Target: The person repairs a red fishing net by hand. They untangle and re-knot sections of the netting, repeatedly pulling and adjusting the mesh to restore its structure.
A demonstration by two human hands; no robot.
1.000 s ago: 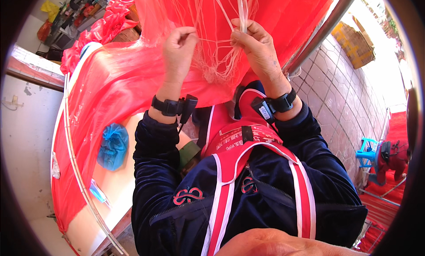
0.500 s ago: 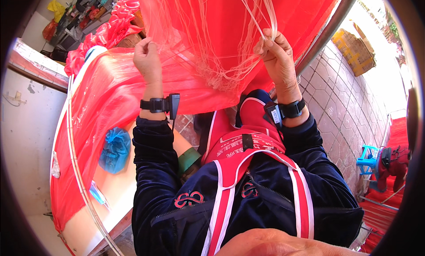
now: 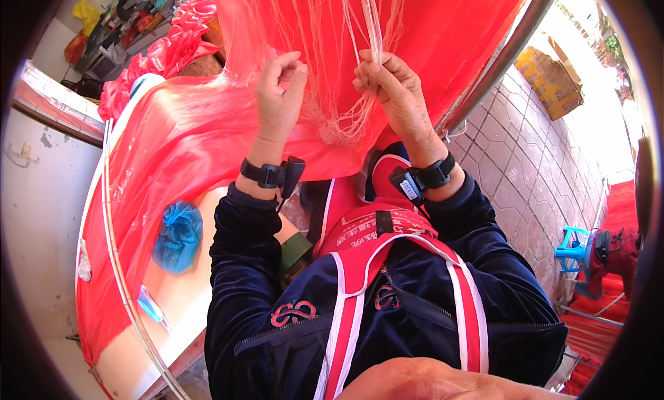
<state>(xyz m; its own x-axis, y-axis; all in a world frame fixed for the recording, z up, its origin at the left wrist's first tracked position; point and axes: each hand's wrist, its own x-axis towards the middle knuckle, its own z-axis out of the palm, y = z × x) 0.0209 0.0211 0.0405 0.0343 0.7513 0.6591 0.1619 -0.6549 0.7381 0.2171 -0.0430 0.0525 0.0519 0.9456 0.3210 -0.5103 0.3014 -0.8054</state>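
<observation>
My right hand (image 3: 399, 89) is closed round a bundle of pale threads (image 3: 372, 26) that hangs from above. Below that hand the loose ends gather in a tangled clump (image 3: 344, 129). Left of the bundle, my left hand (image 3: 280, 99) is raised with its fingers curled and a small gap between thumb and fingertips; nothing shows in it. Finer strands hang between the two hands. Behind them spreads a sheet of red cloth (image 3: 449, 26), and sheer red fabric (image 3: 187, 134) drapes over the table at the left.
On the table (image 3: 181, 296) lie a blue plastic bag (image 3: 178, 237) and a blue-and-white packet (image 3: 152, 308). A metal bar (image 3: 505, 51) borders the cloth on the right. Beyond it stand a cardboard box (image 3: 550, 82) and a blue stool (image 3: 573, 249) on paving.
My left hand has moved right, toward the threads, and its fingers have parted a little. My right hand has shifted left with the thread bundle, so the hands are closer together.
</observation>
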